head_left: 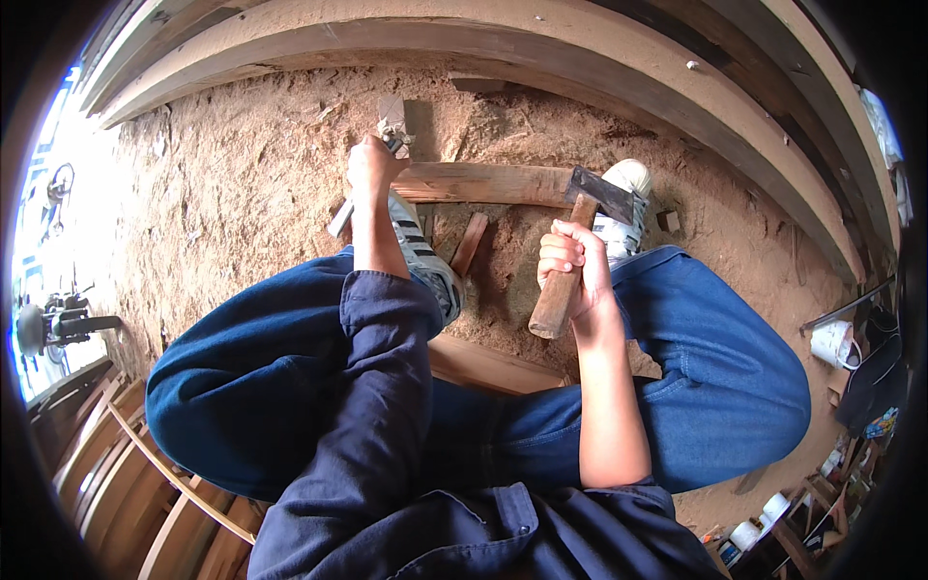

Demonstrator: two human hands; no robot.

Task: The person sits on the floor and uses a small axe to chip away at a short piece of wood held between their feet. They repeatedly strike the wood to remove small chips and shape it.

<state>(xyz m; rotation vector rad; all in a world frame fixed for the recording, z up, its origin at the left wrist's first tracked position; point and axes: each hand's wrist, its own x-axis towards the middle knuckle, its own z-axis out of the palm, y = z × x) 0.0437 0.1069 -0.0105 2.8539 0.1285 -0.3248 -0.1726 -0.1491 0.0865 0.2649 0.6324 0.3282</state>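
Note:
My left hand (371,166) is closed round a slim metal chisel (339,218), mostly hidden by the fist. Its grey ends show on either side, one of them close to a small wood block (391,108) with pale chips by it. In my right hand (577,266) is a hammer (601,196), gripped by its thick wooden handle, with the dark metal head upward over my right shoe. Between my feet, a wooden beam (493,182) lies across the ground, apart from the hammer handle.
Large curved-looking timbers (464,43) line the far side. A wood offcut (470,244) lies by my left shoe (420,256). Beneath my legs is another plank (493,365). Stacked boards (145,493) stand at the near left; a white bucket (833,343) sits at the right.

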